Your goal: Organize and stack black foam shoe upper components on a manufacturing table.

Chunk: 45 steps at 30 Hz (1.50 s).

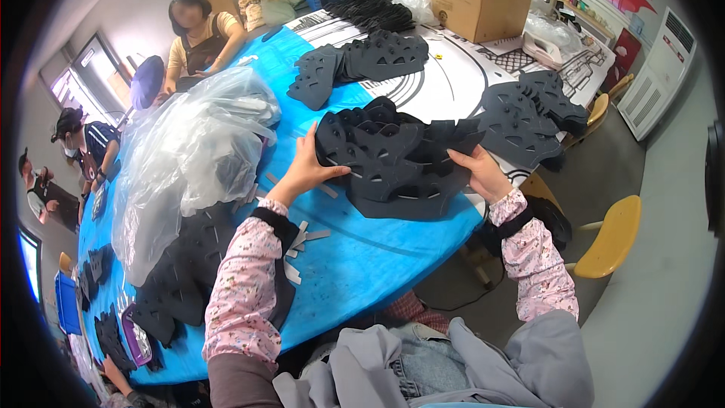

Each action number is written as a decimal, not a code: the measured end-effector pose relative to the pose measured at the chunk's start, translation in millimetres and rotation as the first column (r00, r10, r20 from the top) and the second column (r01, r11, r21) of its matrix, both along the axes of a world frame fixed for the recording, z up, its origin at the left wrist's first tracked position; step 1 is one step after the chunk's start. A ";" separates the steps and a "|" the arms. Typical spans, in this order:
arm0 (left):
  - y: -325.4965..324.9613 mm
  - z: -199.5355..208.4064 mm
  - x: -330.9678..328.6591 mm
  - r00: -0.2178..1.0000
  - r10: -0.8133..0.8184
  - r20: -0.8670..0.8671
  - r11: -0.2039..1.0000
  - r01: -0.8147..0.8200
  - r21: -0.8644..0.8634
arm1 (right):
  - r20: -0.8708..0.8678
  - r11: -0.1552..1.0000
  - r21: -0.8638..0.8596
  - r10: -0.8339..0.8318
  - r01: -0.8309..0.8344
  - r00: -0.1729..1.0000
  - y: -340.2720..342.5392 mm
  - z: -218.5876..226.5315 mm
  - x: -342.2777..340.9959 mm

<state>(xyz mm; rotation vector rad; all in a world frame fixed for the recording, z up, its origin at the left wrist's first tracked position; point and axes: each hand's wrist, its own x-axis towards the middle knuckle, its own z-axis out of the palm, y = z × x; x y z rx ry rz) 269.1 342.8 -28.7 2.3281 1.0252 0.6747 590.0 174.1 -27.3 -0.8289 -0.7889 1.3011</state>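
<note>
Both my hands grip a dark grey foam sheet (385, 153) with cut-out slots and curved edges, held just over the front of the blue table cover. My left hand (305, 169) pinches its left side, thumb on the upper face. At its right edge my right hand (483, 172) holds a corner between thumb and fingers. More dark cut pieces lie under or behind the sheet; I cannot tell how many I hold. Pale narrow strips (300, 240) lie scattered beside my left forearm.
Stacks of similar dark pieces lie behind (362, 64), to the right (525, 117) and at left (185, 272). A large clear plastic bag (196, 159) bulges on the left. Far back stands a cardboard box (474, 6). Yellow chairs (610, 238) stand at right; several people work at left.
</note>
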 end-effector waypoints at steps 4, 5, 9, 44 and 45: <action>-37.5 16.0 11.7 0.997 0.072 0.040 0.997 -0.071 -0.028 | -0.119 0.999 -0.003 0.040 -0.040 0.992 -21.9 -9.4 4.0; -43.1 12.4 13.5 0.995 0.096 -0.013 0.995 -0.095 0.030 | -0.107 0.997 -0.004 0.071 -0.072 0.992 -29.6 -11.6 5.7; -64.5 16.4 11.9 0.994 0.093 -0.057 0.994 -0.095 -0.049 | 0.639 0.973 -0.028 0.194 -0.230 0.744 -51.4 -6.1 -20.4; -95.2 44.1 19.1 0.936 -0.232 0.265 0.945 0.281 -0.166 | 0.761 0.998 0.029 0.019 -0.062 0.648 -40.0 10.7 9.7; -96.1 45.3 18.3 0.949 -0.225 0.222 0.948 0.266 -0.177 | 0.762 0.996 0.044 0.013 -0.072 0.648 -41.9 12.8 8.7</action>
